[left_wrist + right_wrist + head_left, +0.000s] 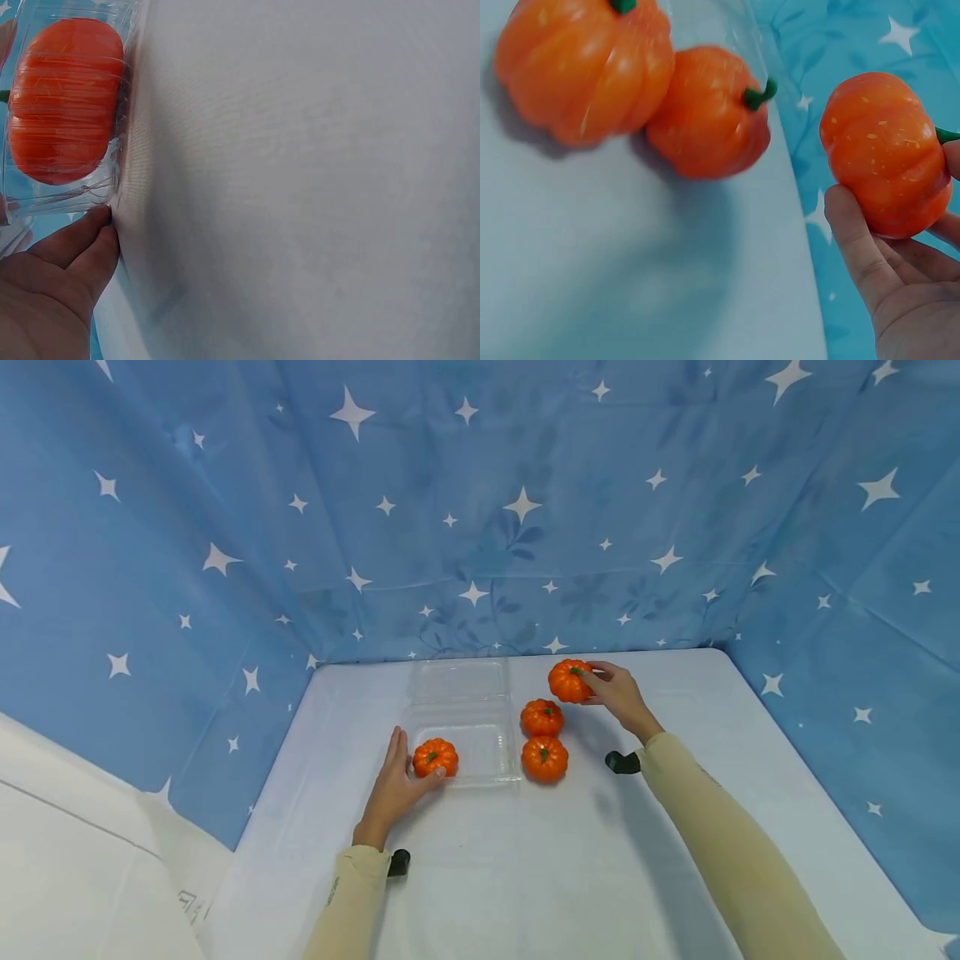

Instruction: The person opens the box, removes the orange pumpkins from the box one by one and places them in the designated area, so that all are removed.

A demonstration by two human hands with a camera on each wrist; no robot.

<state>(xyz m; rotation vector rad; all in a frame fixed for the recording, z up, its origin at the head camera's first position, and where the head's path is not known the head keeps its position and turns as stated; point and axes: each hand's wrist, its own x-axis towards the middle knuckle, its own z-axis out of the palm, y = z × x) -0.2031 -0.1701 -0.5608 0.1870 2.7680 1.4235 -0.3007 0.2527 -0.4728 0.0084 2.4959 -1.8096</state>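
Observation:
A clear plastic clamshell box (504,752) lies with its lid laid back, and one small orange toy pumpkin (435,757) sits in its left part. At the box's left side is my left hand (397,783), its fingers straight along the wall and its thumb by the front edge. The left wrist view has these fingers (94,251) right at the box's corner. My right hand (617,693) grips another pumpkin (570,681) above the far part of the table; in the right wrist view thumb and fingers surround this pumpkin (885,154), the thumb by its green stem.
Two more pumpkins stand close together right of the box, one farther back (542,717) and one nearer (545,760). The white table (480,877) meets a blue starry curtain (480,527) at the back and sides.

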